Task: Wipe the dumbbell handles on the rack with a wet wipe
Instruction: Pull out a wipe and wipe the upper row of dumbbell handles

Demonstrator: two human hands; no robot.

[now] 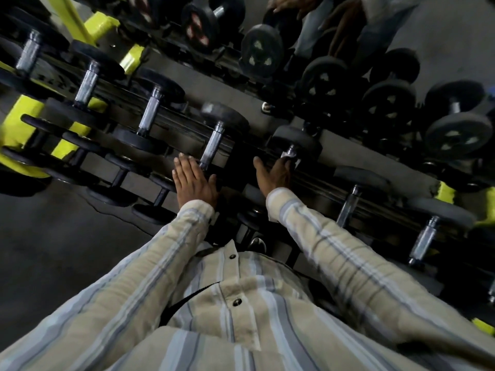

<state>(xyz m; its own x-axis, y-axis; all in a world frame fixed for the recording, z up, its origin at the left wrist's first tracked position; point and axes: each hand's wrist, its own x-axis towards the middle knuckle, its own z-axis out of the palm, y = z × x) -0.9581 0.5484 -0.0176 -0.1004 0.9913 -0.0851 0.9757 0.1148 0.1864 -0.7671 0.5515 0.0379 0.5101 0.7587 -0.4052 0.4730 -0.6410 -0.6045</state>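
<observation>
Your right hand [276, 172] curls its fingers around a white wipe [290, 156] on a dumbbell handle [291, 150] on the rack [321, 180]. Your left hand [194, 182] lies flat, fingers straight, on a dumbbell's near weight just left. More dumbbells crowd both sides.

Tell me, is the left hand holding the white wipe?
No, the left hand lies flat and empty, while the right hand holds the wet wipe on a dumbbell handle.

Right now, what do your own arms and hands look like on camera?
Both arms wear long, loose sleeves of a beige shirt with pale blue and grey stripes, cuffs at the wrists. The left hand and right hand are bare: no gloves, rings or watch visible.
</observation>
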